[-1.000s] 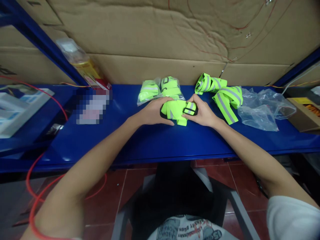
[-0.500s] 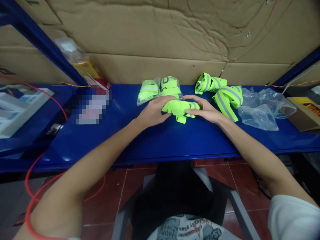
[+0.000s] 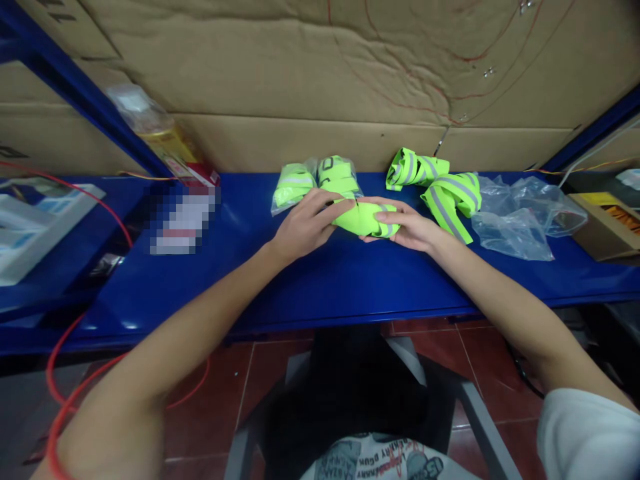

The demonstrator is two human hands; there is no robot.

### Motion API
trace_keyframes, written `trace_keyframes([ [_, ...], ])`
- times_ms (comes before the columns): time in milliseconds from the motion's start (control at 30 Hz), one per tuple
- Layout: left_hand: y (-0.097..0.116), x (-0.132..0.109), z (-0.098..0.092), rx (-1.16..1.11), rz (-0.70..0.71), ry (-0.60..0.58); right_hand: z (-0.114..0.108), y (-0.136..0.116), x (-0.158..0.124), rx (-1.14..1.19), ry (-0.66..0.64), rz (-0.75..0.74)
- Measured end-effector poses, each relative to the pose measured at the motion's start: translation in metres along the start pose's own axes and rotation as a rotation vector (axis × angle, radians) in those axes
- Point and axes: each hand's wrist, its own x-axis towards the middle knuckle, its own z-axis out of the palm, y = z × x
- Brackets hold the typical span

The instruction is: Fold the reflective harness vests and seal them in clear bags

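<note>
Between my hands is a rolled neon-yellow reflective strap (image 3: 367,218), held just above the blue table. My left hand (image 3: 307,223) grips its left end, thumb and fingers closed on the fabric. Around the right end my right hand (image 3: 403,223) is closed, its thumb on top and fingers underneath. Behind the hands lie two clear bags with folded neon-yellow straps, a left bag (image 3: 294,184) and a right bag (image 3: 337,176). Two loose neon straps with grey stripes, a rear one (image 3: 417,168) and a front one (image 3: 453,200), rest to the right.
Clear plastic bags (image 3: 523,220) lie right of the loose straps, beside a cardboard box (image 3: 605,230). A bottle in plastic wrap (image 3: 155,127) leans at the back left. A red hose (image 3: 55,393) hangs at the left of the blue table (image 3: 300,293). Cardboard (image 3: 260,73) lines the back.
The strap's dangling end is now tucked into the roll. My right hand has turned, bringing its fingers beneath the roll, and my left fingers have shifted over its left end.
</note>
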Motion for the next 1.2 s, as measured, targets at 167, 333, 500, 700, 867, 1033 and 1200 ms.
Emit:
trace_keyframes([
  [167,-0.006,0.001,0.003,-0.140,-0.150,-0.005,-0.002,0.011,0.006,-0.185,0.113,-0.138],
  [333,-0.004,0.000,0.004,-0.283,-0.134,-0.091,-0.012,0.019,0.010,-0.508,0.167,-0.340],
  [500,0.003,0.005,0.001,-0.284,-0.257,-0.018,-0.011,0.020,0.008,-0.773,0.147,-0.465],
  [700,0.003,0.010,-0.001,-0.113,-0.140,0.007,0.001,0.018,0.003,-1.016,0.082,-0.596],
  [867,-0.005,0.007,0.008,-0.063,-0.025,-0.046,0.002,0.019,0.003,-1.054,0.051,-0.541],
  [1033,-0.004,0.004,0.010,-0.217,-0.139,-0.113,0.001,0.018,0.001,-1.072,0.038,-0.504],
  [1200,0.002,0.004,0.009,-0.222,-0.115,-0.112,0.001,0.018,-0.002,-1.158,-0.004,-0.458],
])
